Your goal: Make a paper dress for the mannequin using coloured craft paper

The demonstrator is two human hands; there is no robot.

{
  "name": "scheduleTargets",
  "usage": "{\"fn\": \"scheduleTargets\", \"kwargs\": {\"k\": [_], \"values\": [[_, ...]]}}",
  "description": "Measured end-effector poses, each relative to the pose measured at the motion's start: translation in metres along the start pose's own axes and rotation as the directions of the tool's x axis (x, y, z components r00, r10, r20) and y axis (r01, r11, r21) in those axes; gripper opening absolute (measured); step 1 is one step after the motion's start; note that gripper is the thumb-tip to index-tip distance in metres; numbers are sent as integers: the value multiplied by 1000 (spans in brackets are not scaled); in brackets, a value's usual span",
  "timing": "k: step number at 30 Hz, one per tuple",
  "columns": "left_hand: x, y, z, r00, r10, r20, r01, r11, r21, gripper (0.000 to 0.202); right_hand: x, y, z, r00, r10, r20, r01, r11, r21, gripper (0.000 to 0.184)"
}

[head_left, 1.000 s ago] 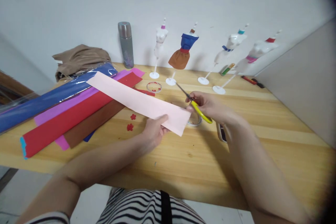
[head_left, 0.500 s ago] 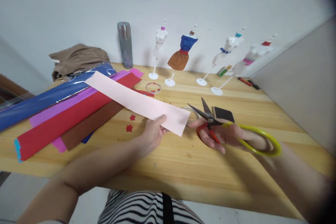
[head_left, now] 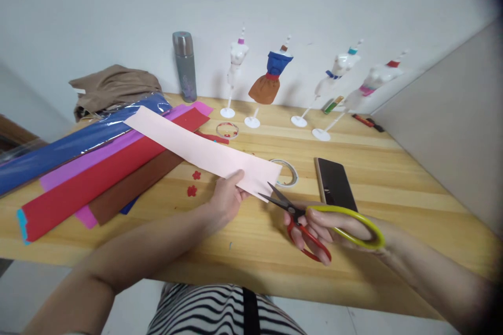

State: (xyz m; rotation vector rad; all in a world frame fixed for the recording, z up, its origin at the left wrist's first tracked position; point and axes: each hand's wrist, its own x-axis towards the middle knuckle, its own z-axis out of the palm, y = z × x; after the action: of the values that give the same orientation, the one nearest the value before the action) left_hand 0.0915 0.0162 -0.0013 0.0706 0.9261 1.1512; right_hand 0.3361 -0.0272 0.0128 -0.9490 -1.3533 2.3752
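My left hand [head_left: 228, 194] pinches a long pale pink strip of paper [head_left: 196, 146] near its right end, thumb on top and fingers beneath. The strip slants away to the far left, over coloured sheets. My right hand [head_left: 314, 222] grips scissors [head_left: 291, 210] with one yellow and one red handle. Their dark blades stand parted at the strip's near right corner; whether they touch its edge I cannot tell. Two small red flower cut-outs [head_left: 192, 190] lie left of my left hand. A roll of tape [head_left: 291, 172] rests just beyond the strip's right end.
Red [head_left: 98, 178], brown, purple and blue sheets lie at the left. Behind them are brown cloth [head_left: 118, 86] and a flask [head_left: 184, 68]. Several small mannequins [head_left: 275, 65] stand along the wall. A phone [head_left: 336, 183] lies at the right, a clear ring [head_left: 227, 130] mid-table.
My right hand has brought the scissors left and nearer to me, up to the strip's end. More of the phone and tape roll now shows. My left hand keeps its hold.
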Motion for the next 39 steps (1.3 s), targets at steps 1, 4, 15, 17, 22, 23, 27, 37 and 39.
{"fn": "scheduleTargets", "kwargs": {"k": [1, 4, 15, 17, 22, 23, 27, 37, 39], "values": [[-1, 0, 0, 1000, -4, 7, 4, 1000, 2, 18, 2, -2, 1, 1000, 18, -22, -17, 999, 38, 54], [-2, 1, 0, 999, -13, 47, 13, 1000, 9, 21, 3, -9, 4, 995, 72, -70, -62, 990, 128, 55], [-1, -2, -4, 999, 7, 37, -8, 999, 34, 29, -4, -19, -7, 990, 96, -104, -68, 968, 242, 59], [-2, -2, -4, 999, 13, 41, -15, 999, 43, 28, -4, -20, -7, 988, 108, -114, -76, 964, 255, 61], [0, -3, -6, 997, 20, 76, -23, 999, 39, 28, -5, -25, -9, 985, 109, -135, -74, 967, 244, 64], [0, -3, -7, 996, 21, 83, -25, 999, 37, 28, -5, -26, -10, 983, 107, -146, -68, 967, 245, 64], [1, -4, -9, 996, 18, 83, -21, 999, 38, 29, -5, -27, -13, 980, 94, -173, -43, 961, 274, 62], [-1, -1, -8, 995, 0, 103, -4, 999, 34, 32, 5, -25, -17, 986, 38, -161, 4, 968, 252, 63], [-1, -1, -8, 995, 6, 98, -10, 999, 37, 33, 5, -25, -17, 983, 35, -178, 9, 971, 241, 64]]}}
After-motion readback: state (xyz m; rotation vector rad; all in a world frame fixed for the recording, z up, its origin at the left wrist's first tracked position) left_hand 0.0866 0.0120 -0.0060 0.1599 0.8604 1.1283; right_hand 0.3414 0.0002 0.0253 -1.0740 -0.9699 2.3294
